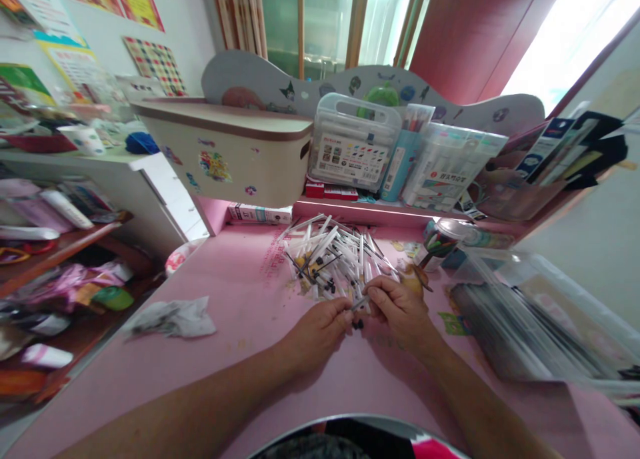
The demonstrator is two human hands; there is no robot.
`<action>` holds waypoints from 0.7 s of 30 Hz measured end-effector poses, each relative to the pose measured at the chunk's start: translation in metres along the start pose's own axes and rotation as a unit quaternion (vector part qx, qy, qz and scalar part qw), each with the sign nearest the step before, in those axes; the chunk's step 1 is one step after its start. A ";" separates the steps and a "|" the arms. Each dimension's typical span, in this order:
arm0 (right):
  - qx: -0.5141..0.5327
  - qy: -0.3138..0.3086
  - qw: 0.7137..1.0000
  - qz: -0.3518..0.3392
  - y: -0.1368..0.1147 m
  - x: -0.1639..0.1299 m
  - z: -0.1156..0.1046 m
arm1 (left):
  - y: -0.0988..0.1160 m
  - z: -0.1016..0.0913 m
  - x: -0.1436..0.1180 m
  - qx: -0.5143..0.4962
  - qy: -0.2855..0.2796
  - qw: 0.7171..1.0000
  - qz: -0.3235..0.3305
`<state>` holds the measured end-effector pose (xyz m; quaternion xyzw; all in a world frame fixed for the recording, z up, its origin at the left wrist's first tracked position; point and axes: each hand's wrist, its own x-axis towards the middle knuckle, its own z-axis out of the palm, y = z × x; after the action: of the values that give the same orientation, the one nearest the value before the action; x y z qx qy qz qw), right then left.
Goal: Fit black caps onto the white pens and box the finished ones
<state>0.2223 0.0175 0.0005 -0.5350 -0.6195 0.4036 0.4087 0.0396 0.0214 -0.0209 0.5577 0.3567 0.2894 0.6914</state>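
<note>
Between both hands is a thin greyish tube [359, 304], perhaps a pen part. My left hand [324, 325] pinches its near-left end. With thumb and fingers closed, my right hand [395, 305] grips the other end. Just beyond the hands lies a loose pile of white tubes and thin dark rods [336, 249]. Small black caps [327, 285] are scattered at the pile's front, and a few black pieces [357, 324] lie on the table right below the held tube. The fingers hide part of the tube.
A crumpled white cloth [173, 317] lies left on the pink table [240, 379]. At right stands a clear plastic bin [550, 325] with long dark and clear strips. Behind are a cream lidded box [230, 152], marker cases [350, 145] and a can of pens [445, 239].
</note>
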 end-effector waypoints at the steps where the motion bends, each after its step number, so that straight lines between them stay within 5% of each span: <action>1: 0.002 -0.001 1.000 0.003 0.001 0.000 0.000 | -0.001 0.000 0.000 0.012 0.001 1.000 0.005; 13: 0.065 -0.021 0.997 0.035 0.001 0.001 0.001 | 0.004 -0.001 -0.002 0.102 0.020 0.993 0.054; 21: 0.137 -0.040 0.987 0.072 0.006 0.000 0.004 | 0.006 0.001 -0.002 0.070 0.017 0.996 0.052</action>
<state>0.2203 0.0182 -0.0061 -0.5010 -0.5339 0.5338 0.4230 0.0394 0.0199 -0.0146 0.6172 0.3583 0.3091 0.6285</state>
